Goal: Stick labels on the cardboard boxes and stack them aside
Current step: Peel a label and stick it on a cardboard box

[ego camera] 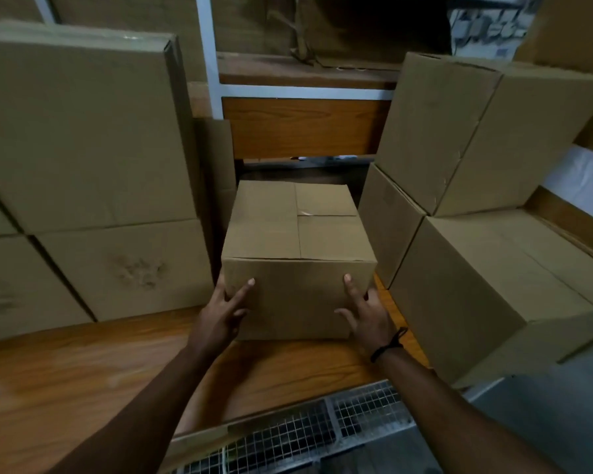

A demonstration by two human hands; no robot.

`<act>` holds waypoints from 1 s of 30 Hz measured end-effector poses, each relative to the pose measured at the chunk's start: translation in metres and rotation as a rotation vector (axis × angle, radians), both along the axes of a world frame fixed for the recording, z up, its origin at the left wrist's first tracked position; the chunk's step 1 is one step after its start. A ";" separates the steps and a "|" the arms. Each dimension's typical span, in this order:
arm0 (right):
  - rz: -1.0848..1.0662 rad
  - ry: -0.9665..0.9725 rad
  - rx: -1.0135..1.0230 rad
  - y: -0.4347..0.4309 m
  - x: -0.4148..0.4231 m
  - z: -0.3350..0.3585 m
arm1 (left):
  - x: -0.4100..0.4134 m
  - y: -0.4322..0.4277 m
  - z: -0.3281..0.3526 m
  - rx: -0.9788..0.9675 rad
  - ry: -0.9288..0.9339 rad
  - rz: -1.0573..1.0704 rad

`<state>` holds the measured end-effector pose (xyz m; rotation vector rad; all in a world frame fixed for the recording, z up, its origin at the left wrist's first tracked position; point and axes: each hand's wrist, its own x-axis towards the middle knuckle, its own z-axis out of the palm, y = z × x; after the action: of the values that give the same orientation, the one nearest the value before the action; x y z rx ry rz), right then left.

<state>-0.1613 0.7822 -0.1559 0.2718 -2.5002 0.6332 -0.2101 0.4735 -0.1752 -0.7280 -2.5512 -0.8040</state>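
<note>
Currently, the left hand's (220, 316) index finger (243, 291) lies straight against the near face of the cardboard box (298, 241), pointing up and to the right. Its thumb rests lower on the same face. The remaining fingers are spread at the box's near left corner; whether they reach round onto the left side cannot be told.

The right hand (370, 318) mirrors this. Its index finger (351, 289) is extended straight up the near face, the thumb (341, 312) points left across the face, and the other fingers sit spread at the near right corner. Both hands are opened wide, flat to the cardboard, one at each near corner. A dark wristband (389, 345) circles the right wrist.

The box stands upright on the wooden table (83, 371), centred between two stacks, with its top flaps closed.

- Left: a stack of large boxes (83, 138), just beside the held box.
- Right: a second stack of boxes (476, 217), its upper box turned at an angle.
- Far right: a white sheet (582, 179) behind the right stack.
- Near edge: a wire mesh panel (305, 432) below the table edge.
- Far: a white-framed shelf (213, 80) holding more cardboard.
</note>
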 end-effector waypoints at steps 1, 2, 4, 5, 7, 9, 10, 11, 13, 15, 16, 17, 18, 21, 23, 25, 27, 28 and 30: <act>0.004 0.008 -0.004 -0.003 0.008 -0.001 | 0.008 -0.003 -0.001 -0.011 -0.002 0.009; 0.008 0.016 -0.011 -0.006 0.017 -0.001 | 0.016 -0.007 -0.003 -0.020 -0.005 0.014; 0.014 0.017 -0.028 -0.014 0.034 -0.001 | 0.032 -0.018 -0.009 -0.027 -0.014 0.017; 0.030 0.009 -0.040 -0.018 0.042 0.000 | 0.041 -0.024 -0.011 -0.029 -0.011 0.021; 0.063 -0.001 -0.061 -0.025 0.056 0.001 | 0.062 -0.034 -0.010 -0.019 0.005 0.041; 0.093 -0.008 -0.064 -0.035 0.071 0.003 | 0.092 -0.042 -0.002 -0.041 0.022 0.083; 0.107 -0.008 -0.067 -0.040 0.078 0.003 | 0.107 -0.045 0.003 -0.046 0.035 0.096; 0.117 -0.007 -0.071 -0.044 0.086 0.001 | 0.120 -0.050 0.005 -0.041 0.040 0.108; 0.121 0.007 -0.060 -0.051 0.100 -0.003 | 0.136 -0.057 0.005 -0.012 0.047 0.130; 0.102 -0.017 -0.067 -0.056 0.112 -0.005 | 0.149 -0.056 0.006 0.015 0.035 0.180; 0.097 -0.034 -0.081 -0.057 0.118 -0.005 | 0.156 -0.053 0.009 0.026 0.019 0.191; 0.093 -0.032 -0.100 -0.057 0.125 -0.005 | 0.163 -0.050 0.012 0.034 0.016 0.199; 0.083 -0.004 -0.107 -0.056 0.131 -0.005 | 0.169 -0.047 0.015 0.028 0.028 0.203; 0.089 0.018 -0.083 -0.052 0.146 0.001 | 0.185 -0.044 0.023 0.000 0.024 0.231; 0.099 0.017 -0.072 -0.055 0.161 -0.001 | 0.202 -0.051 0.018 -0.016 0.026 0.245; 0.114 0.003 -0.058 -0.063 0.173 -0.003 | 0.218 -0.062 0.015 -0.023 0.024 0.279; 0.136 -0.019 -0.063 -0.076 0.182 -0.004 | 0.233 -0.075 0.015 -0.037 0.016 0.311; 0.149 -0.021 -0.068 -0.085 0.185 -0.003 | 0.241 -0.084 0.014 -0.042 0.019 0.318; 0.178 -0.030 -0.066 -0.103 0.188 -0.002 | 0.253 -0.104 0.014 -0.044 0.042 0.334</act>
<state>0.0265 0.6791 -0.1580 0.4669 -2.4968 0.7948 0.0427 0.3697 -0.1610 -0.3121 -2.5624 -0.6163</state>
